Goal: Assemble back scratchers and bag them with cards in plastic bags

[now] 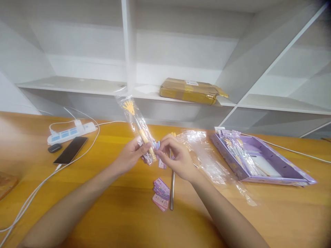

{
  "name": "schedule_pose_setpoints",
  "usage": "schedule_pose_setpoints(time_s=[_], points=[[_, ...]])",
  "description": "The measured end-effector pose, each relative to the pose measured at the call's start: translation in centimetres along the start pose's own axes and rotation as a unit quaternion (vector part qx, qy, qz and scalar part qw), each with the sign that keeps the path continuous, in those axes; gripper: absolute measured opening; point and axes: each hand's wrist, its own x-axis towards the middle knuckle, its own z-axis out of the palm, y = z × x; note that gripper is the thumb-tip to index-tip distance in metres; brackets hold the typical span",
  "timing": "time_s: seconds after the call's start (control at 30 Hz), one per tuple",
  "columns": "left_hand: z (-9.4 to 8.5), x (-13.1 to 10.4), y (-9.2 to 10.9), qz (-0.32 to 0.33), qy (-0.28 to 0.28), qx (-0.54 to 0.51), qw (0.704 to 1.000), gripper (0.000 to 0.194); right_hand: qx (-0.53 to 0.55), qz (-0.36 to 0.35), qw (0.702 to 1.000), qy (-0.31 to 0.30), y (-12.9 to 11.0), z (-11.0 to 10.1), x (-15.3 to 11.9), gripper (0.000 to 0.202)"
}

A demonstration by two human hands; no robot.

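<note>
My left hand (137, 151) grips a clear plastic bag (141, 120) that holds a yellow hand-shaped stick (129, 107) with a metal rod and a yellow handle. The bag is tilted, its far end up and to the left. My right hand (174, 155) is pinched at the bag's lower end, beside small blue pieces that are partly hidden by the fingers. Under my right hand a metal rod (172, 193) lies on the table. Left of the rod is a small fan of pink and purple cards (160, 194).
Several clear bags (207, 155) lie right of my hands, by a purple box (289, 168) with wrapped sticks. A power strip (72, 132), a phone (71, 150) and cables are at left. A taped carton (191, 91) rests on the shelf.
</note>
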Motion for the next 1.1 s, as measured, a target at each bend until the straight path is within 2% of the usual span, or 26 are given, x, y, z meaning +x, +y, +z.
schedule_pose_setpoints(time_s=[0.2, 0.4, 0.53, 0.67, 0.77, 0.83, 0.9, 0.97, 1.03, 1.1], points=[[0.4, 0.1, -0.5, -0.020, -0.040, -0.024, 0.999, 0.046, -0.010, 0.028, 0.999, 0.021, 0.5, 0.0, 0.0, 0.013], [0.5, 0.2, -1.4, -0.016, -0.035, -0.021, 0.999, 0.049, -0.001, 0.121, 0.991, 0.057, 0.4, 0.9, -0.6, 0.019], [1.3, -0.7, -2.0, -0.026, -0.100, -0.004, 0.995, 0.048, 0.059, 0.197, 0.978, 0.047, -0.6, 1.5, -2.3, 0.031], [3.8, -4.0, -3.0, -0.068, -0.150, -0.026, 0.986, 0.050, 0.210, 0.267, 0.939, 0.048, -1.9, 2.7, -7.4, 0.046], [5.6, -7.9, -4.5, -0.117, -0.215, -0.051, 0.968, 0.051, 0.287, 0.317, 0.902, 0.062, -3.2, 4.7, -13.3, 0.047], [6.4, -10.7, -5.7, -0.147, -0.241, -0.072, 0.957, 0.055, 0.290, 0.342, 0.893, 0.047, -4.1, 6.3, -17.3, 0.046], [6.8, -13.3, -6.8, -0.176, -0.244, -0.077, 0.951, 0.051, 0.258, 0.339, 0.905, 0.022, -4.9, 7.5, -20.5, 0.049], [7.2, -15.5, -7.7, -0.210, -0.241, -0.069, 0.945, 0.049, 0.191, 0.294, 0.936, 0.002, -5.6, 8.2, -22.6, 0.052], [7.5, -17.1, -8.3, -0.230, -0.224, -0.061, 0.945, 0.057, 0.125, 0.245, 0.961, -0.034, -6.0, 8.5, -23.4, 0.051], [7.7, -18.1, -8.8, -0.242, -0.199, -0.063, 0.947, 0.066, 0.091, 0.220, 0.969, -0.063, -6.2, 8.5, -23.5, 0.050]])
